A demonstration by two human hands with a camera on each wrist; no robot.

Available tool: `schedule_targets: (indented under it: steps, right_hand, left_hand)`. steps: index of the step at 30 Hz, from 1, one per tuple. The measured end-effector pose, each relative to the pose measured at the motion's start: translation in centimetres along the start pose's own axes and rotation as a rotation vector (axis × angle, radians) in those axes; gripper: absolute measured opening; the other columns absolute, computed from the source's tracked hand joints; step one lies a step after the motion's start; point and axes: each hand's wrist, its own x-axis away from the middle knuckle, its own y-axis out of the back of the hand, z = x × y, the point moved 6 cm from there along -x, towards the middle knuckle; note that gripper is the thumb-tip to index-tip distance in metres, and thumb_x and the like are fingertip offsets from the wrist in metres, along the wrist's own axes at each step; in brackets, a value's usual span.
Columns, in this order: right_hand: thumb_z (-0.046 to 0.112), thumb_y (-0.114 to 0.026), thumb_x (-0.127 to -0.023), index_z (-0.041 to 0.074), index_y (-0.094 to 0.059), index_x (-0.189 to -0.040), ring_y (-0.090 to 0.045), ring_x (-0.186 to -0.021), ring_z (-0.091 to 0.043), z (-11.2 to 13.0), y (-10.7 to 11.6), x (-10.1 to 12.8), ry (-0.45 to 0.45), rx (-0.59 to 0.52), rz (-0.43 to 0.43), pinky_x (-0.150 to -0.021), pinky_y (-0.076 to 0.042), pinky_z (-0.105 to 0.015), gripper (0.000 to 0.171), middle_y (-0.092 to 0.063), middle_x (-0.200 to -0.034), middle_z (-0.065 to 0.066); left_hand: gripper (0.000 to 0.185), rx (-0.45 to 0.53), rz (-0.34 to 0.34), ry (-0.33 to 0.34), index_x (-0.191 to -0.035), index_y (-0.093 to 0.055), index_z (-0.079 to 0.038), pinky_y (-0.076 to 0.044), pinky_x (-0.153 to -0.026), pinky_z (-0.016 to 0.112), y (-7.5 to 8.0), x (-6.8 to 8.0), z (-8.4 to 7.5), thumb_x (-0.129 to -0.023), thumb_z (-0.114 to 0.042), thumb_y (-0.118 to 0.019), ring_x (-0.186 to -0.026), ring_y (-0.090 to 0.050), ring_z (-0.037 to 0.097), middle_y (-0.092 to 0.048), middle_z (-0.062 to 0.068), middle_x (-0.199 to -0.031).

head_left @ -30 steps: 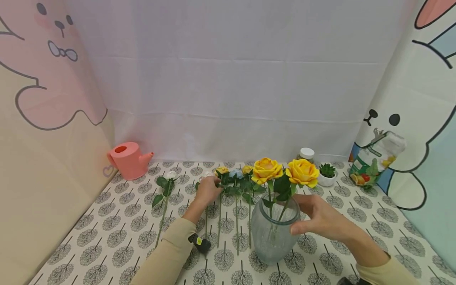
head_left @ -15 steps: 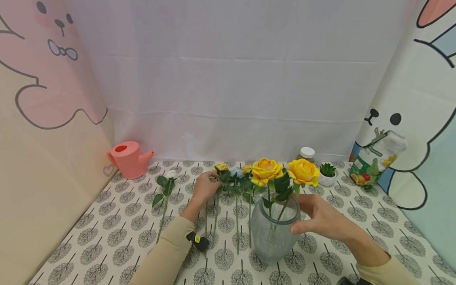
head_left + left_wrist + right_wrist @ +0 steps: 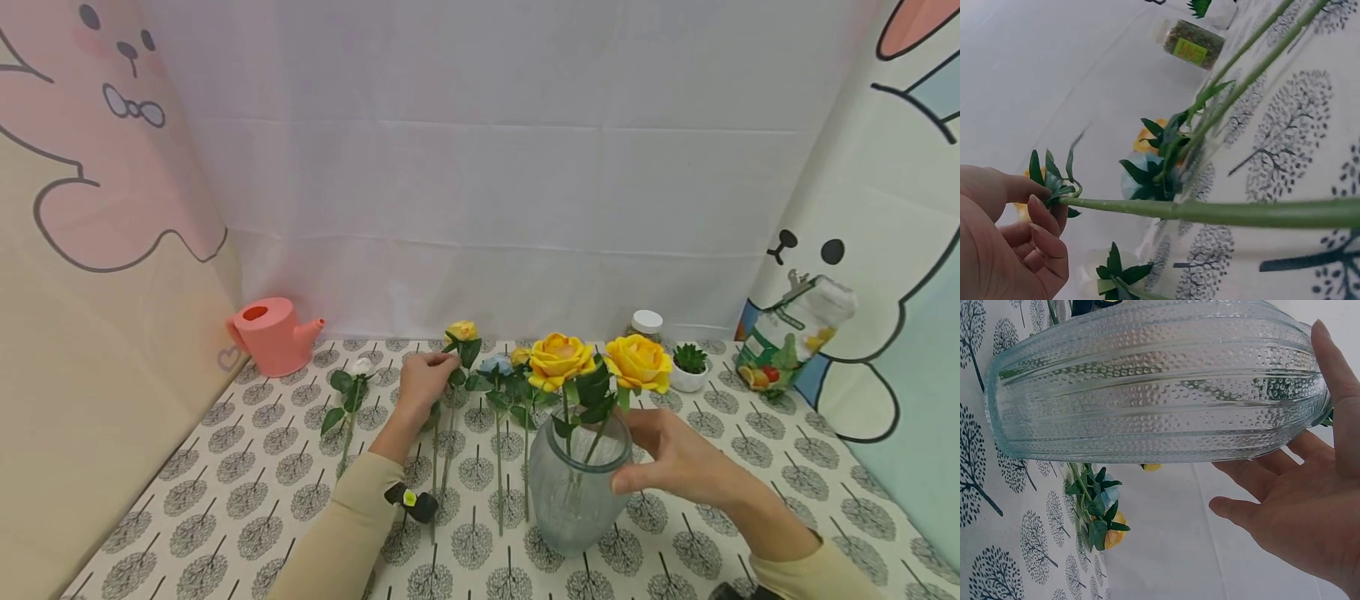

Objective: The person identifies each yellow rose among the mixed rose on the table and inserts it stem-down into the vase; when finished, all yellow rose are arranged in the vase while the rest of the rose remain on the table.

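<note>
My left hand (image 3: 422,385) pinches a yellow rose (image 3: 462,332) by the stem just beneath its bloom. In the left wrist view the green stem (image 3: 1222,211) runs out rightward from my fingertips, the bloom partly behind the fingers. The rose's head is raised, its stem slanting down toward the table. My right hand (image 3: 686,468) holds a clear ribbed glass vase (image 3: 573,512) near its neck, thumb in front and fingers behind. Two large yellow roses (image 3: 561,361) stand in the vase. Beside the left hand lie a blue rose (image 3: 496,364) and another yellow rose (image 3: 521,356).
A white rose (image 3: 362,367) lies on the left of the patterned tablecloth (image 3: 247,500). Behind it stands a pink watering can (image 3: 276,337). Toward the back right are a white-lidded jar (image 3: 646,322), a small potted succulent (image 3: 688,367) and a printed bag (image 3: 795,337).
My left hand has drawn back slightly to the left and lifted the yellow rose's head from the row, its stem now slanting. My right hand and the vase have stayed put.
</note>
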Motion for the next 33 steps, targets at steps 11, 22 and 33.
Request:
schedule_targets:
  steps: [11, 22, 33]
  right_hand:
    - [0.028, -0.078, -0.090, 0.015, -0.063, -0.136, -0.056, -0.127, -0.020, 0.1, 0.0, 0.0, 0.007, 0.012, 0.000, -0.105, -0.043, -0.026, 0.050, -0.063, -0.135, -0.005]
    - [0.022, -0.078, -0.089, 0.012, -0.061, -0.137, -0.056, -0.128, -0.021, 0.0, 0.0, 0.0, 0.000, -0.005, 0.006, -0.105, -0.043, -0.026, 0.051, -0.062, -0.137, -0.006]
    - [0.021, -0.078, -0.089, 0.014, -0.061, -0.138, -0.055, -0.129, -0.018, 0.0, 0.1, 0.1, -0.003, 0.018, -0.006, -0.105, -0.042, -0.025, 0.053, -0.061, -0.137, -0.004]
  left_hand:
    - [0.033, 0.185, 0.059, 0.071, -0.121, -0.071, -0.001, -0.047, -0.056, 0.026, 0.5, 0.6, -2.0, -0.095, -0.022, -0.068, -0.060, -0.056, 0.013, -0.064, 0.012, -0.109]
    - [0.021, 0.434, 0.189, 0.077, -0.105, -0.072, -0.002, -0.053, -0.064, 0.026, 1.2, 1.2, -4.5, -0.095, -0.020, -0.069, -0.077, -0.060, 0.017, -0.066, 0.002, -0.091]
    - [0.015, 0.719, 0.272, -0.006, -0.094, -0.071, -0.009, -0.060, -0.077, 0.032, 2.7, 3.6, -9.5, -0.099, -0.001, -0.060, -0.072, -0.065, 0.013, -0.067, 0.003, -0.094]
